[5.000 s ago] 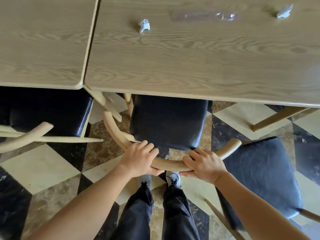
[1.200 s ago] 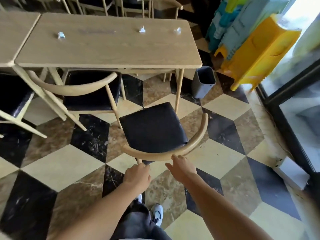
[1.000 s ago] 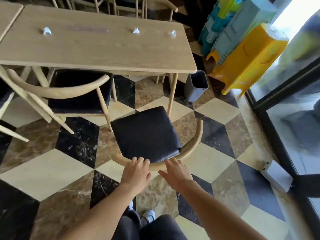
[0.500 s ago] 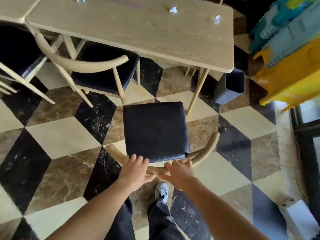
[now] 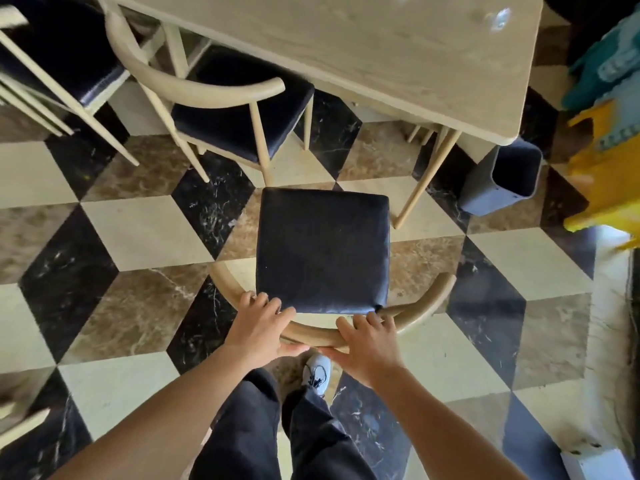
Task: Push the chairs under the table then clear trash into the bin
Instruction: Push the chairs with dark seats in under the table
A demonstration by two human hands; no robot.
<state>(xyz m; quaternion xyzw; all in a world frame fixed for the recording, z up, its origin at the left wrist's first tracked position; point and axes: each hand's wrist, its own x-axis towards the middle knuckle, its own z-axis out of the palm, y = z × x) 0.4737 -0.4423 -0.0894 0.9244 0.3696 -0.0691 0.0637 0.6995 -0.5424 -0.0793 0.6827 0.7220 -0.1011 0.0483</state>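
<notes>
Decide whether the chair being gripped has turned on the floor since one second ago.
Yes. The chair rotated: its seat front, earlier angled left of the table leg, now squarely faces the table. Both hands grip its backrest.

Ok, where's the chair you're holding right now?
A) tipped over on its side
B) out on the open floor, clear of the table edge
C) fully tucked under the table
B: both the left hand and right hand grip the backrest of the chair, whose seat stands wholly short of the table edge.

Black-seat chair with curved wood back stands clear of wood table; second chair partly under it; grey bin beside table leg; wrapper on tabletop.
</notes>
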